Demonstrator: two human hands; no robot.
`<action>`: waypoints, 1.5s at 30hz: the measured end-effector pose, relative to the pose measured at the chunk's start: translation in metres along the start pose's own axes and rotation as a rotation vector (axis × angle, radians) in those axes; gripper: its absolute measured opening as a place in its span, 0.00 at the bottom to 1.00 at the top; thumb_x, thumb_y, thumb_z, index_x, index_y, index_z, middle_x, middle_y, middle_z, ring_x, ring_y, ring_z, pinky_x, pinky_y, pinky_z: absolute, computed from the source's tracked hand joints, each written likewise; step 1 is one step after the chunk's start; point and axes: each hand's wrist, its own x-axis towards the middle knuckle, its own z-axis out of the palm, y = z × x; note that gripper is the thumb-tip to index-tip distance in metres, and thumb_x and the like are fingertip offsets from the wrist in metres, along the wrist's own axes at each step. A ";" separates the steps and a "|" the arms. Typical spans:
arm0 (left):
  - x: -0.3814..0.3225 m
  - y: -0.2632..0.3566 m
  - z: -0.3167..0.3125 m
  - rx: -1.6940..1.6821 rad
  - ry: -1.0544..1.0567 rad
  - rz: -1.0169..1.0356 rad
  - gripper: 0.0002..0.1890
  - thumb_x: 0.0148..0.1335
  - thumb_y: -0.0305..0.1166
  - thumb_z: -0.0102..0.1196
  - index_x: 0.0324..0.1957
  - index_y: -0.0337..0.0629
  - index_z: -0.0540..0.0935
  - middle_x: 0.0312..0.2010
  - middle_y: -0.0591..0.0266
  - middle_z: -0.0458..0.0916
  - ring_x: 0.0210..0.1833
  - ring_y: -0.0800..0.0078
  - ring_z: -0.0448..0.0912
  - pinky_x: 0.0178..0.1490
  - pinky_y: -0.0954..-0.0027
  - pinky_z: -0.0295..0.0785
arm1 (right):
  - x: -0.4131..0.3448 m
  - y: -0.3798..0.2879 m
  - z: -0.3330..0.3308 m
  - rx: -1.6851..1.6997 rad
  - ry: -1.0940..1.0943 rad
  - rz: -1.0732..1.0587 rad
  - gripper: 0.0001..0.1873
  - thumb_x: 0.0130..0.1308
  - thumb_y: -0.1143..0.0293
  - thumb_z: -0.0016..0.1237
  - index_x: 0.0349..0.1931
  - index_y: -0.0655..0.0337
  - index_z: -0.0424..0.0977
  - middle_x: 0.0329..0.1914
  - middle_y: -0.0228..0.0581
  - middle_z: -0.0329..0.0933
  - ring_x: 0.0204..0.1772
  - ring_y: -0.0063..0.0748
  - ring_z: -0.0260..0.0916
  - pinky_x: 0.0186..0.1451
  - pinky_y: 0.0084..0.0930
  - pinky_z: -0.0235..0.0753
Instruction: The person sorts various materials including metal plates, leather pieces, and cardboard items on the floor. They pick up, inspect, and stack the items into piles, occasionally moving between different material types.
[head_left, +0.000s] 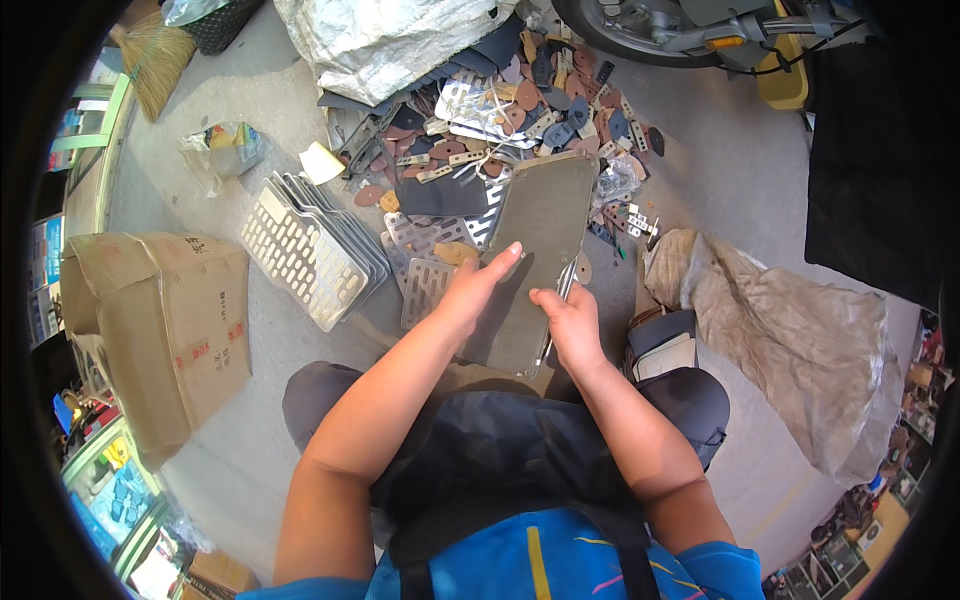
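My left hand (480, 292) grips the left edge of a grey, flat, bent-profile panel (551, 202), its thumb lying across the face. On the opposite edge, my right hand (574, 319) has hold of the panel, with the thumb on top and the fingers hidden below. A shiny metal edge shows along that right side. The panel is held tilted above the floor, between my knees and a heap of loose parts (525, 105). Perforated metal plates (431, 289) lie partly under my left hand. Farther left, a stack of similar slotted plates (304, 255) leans on the floor.
A cardboard box (172, 330) stands at left, near a plastic bag (232, 150) and a straw broom (154, 60). A white woven sack (397, 45) sits behind the heap. A motorcycle wheel (645, 30) is at upper right; a beige sack (780, 322) lies at right.
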 end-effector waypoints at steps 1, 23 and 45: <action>0.005 -0.008 -0.001 0.019 -0.051 -0.007 0.45 0.53 0.59 0.56 0.59 0.27 0.62 0.57 0.45 0.65 0.61 0.62 0.64 0.61 0.63 0.61 | 0.002 0.007 0.002 -0.169 0.010 -0.018 0.15 0.53 0.65 0.49 0.36 0.70 0.72 0.28 0.43 0.76 0.33 0.33 0.74 0.39 0.29 0.70; -0.005 -0.059 -0.037 0.536 0.211 0.283 0.30 0.59 0.48 0.55 0.50 0.27 0.72 0.46 0.41 0.76 0.50 0.60 0.76 0.51 0.65 0.71 | 0.018 0.039 0.033 -0.724 -0.335 -0.045 0.25 0.53 0.57 0.54 0.41 0.70 0.67 0.36 0.56 0.76 0.43 0.54 0.74 0.45 0.40 0.72; -0.008 -0.074 -0.075 0.690 0.358 0.516 0.13 0.64 0.37 0.47 0.34 0.34 0.73 0.28 0.46 0.74 0.32 0.52 0.72 0.39 0.60 0.67 | 0.019 0.080 0.046 -0.118 -0.260 0.261 0.04 0.48 0.82 0.48 0.27 0.71 0.72 0.26 0.38 0.74 0.25 0.29 0.72 0.23 0.23 0.68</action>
